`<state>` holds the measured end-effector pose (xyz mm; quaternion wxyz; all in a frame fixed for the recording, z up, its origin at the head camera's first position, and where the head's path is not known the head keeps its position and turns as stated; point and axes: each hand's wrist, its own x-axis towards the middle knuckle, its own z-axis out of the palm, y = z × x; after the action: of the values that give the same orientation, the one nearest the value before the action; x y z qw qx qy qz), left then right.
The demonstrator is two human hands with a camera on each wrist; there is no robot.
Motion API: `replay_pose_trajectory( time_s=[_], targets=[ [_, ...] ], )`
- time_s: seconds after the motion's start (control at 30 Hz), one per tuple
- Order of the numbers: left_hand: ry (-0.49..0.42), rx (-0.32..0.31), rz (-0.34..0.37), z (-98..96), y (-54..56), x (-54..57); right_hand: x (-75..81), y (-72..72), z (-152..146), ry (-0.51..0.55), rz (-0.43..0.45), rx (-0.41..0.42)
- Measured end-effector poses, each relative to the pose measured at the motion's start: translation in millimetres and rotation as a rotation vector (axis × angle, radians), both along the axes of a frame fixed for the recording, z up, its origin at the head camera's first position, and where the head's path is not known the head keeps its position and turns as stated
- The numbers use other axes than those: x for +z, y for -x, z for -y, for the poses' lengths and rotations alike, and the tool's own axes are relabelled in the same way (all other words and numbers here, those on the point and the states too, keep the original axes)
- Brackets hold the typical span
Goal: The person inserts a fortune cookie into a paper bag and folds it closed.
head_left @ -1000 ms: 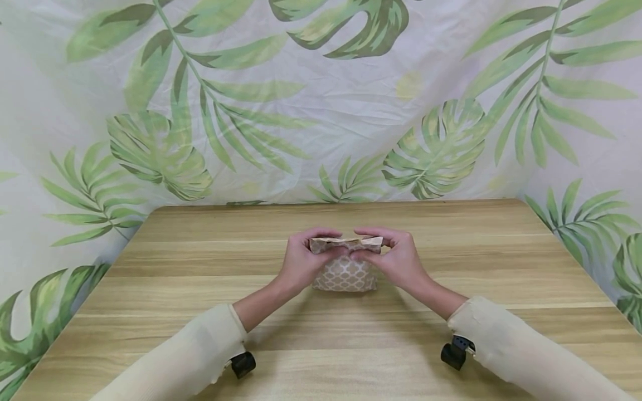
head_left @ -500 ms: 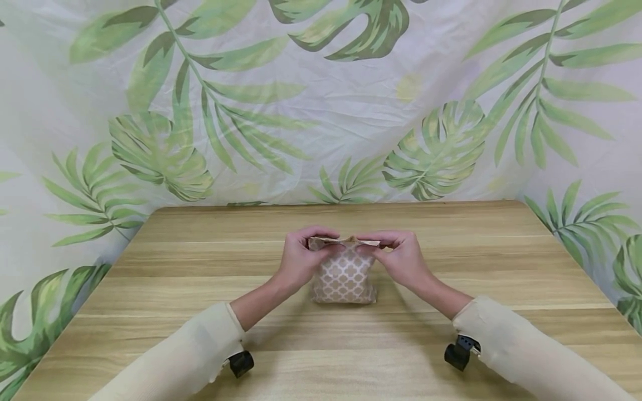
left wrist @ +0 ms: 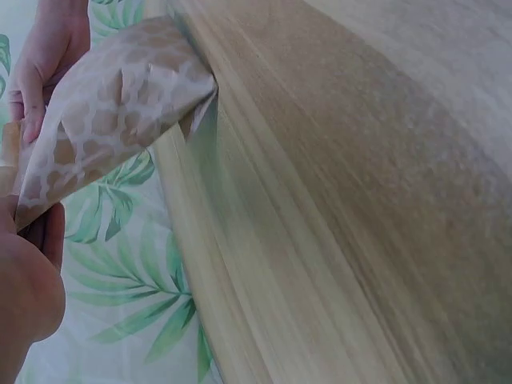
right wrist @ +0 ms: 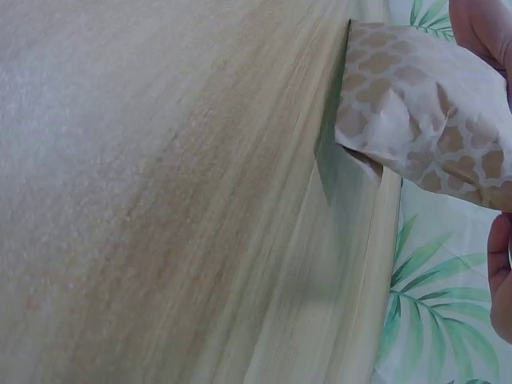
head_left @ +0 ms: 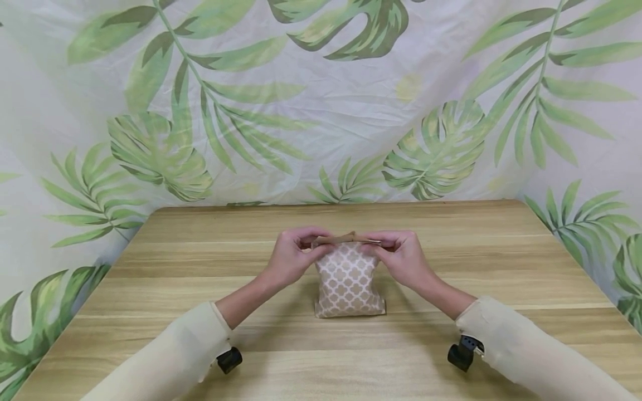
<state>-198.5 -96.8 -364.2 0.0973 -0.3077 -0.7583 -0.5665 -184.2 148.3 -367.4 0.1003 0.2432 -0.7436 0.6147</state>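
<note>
A brown paper bag [head_left: 348, 281] with a white lattice print stands bulging on the table, its bottom edge toward the person. Its top edge is folded into a narrow flap. My left hand [head_left: 296, 253] pinches the top left corner between thumb and fingers. At the top right corner my right hand [head_left: 401, 253] pinches the flap the same way. The left wrist view shows the paper bag [left wrist: 120, 104] side-on, plump, with its lower corner at the wood. In the right wrist view the bag [right wrist: 424, 112] shows creases along its side. What is inside is hidden.
The wooden table [head_left: 150, 301] spreads around the bag, its far edge close to a leaf-printed cloth [head_left: 351, 111] that hangs behind. Black wrist cameras hang under both cream sleeves [head_left: 165, 351].
The bag has tipped so more of its printed front shows, and its bottom edge has come nearer the person. Its open-looking top is now folded over. My left hand has shifted slightly left.
</note>
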Motion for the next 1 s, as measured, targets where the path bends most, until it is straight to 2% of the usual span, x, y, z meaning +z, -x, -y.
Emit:
replay_pose_trajectory(
  time_s=[0.4, 0.57, 0.77, 1.0],
  targets=[
    [0.004, -0.026, 0.046, 5.0, 0.4, 1.0, -0.6, -0.4, -4.4, -0.013, 0.043, 0.028],
    [-0.027, -0.043, 0.074, 6.4, 0.7, 0.7, -0.7, -0.8, -5.9, -0.013, 0.083, 0.0],
    [-0.063, -0.058, 0.072, 7.6, 1.1, 0.0, -1.2, -1.1, -7.1, 0.005, 0.088, -0.009],
    [-0.082, -0.058, 0.033, 7.7, 1.6, -2.1, -1.7, -1.6, -6.0, 0.036, 0.116, -0.021]
  ],
)
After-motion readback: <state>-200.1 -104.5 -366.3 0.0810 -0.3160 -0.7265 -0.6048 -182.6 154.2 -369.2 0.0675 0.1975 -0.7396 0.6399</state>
